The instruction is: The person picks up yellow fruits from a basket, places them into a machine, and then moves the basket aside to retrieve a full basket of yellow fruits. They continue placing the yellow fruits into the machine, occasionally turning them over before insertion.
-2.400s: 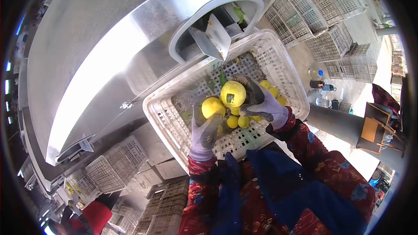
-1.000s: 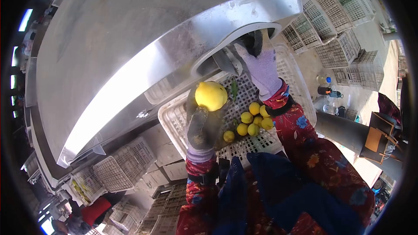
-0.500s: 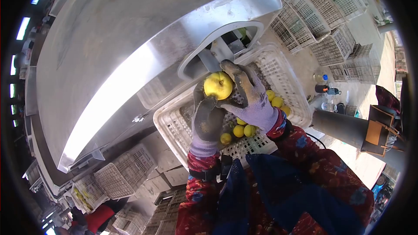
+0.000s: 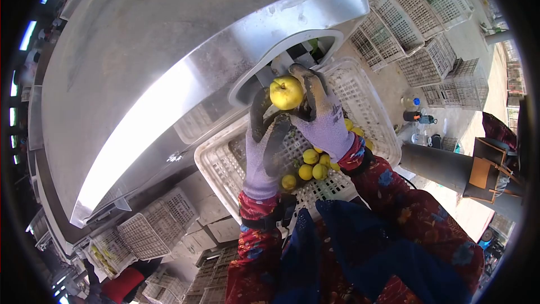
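Observation:
A round yellow fruit [image 4: 286,93] is held between my two gloved hands, above a white plastic crate [image 4: 216,183]. My left hand [image 4: 268,135] wraps round its left and lower side. The fingers of my right hand [image 4: 315,101] press along its right side. Both gloves are lilac with dark, dirty palms and fingers. Several more yellow fruits [image 4: 319,171] lie in the crate below, some partly behind my right wrist. Just beyond the fruit is an oval opening [image 4: 242,87] in the metal machine, with flat metal pieces inside.
A large metal surface with a shiny curved edge [image 4: 315,8] fills the upper left. White crates [image 4: 424,0] are stacked at the upper right, and others [image 4: 149,228] stand at the lower left. Bottles [image 4: 413,116] stand on the floor at right. A person in red [image 4: 121,286] is at the lower left.
Both hands have moved slightly up with the fruit, toward the opening. The fruit has turned, and more of the fruits in the crate now show.

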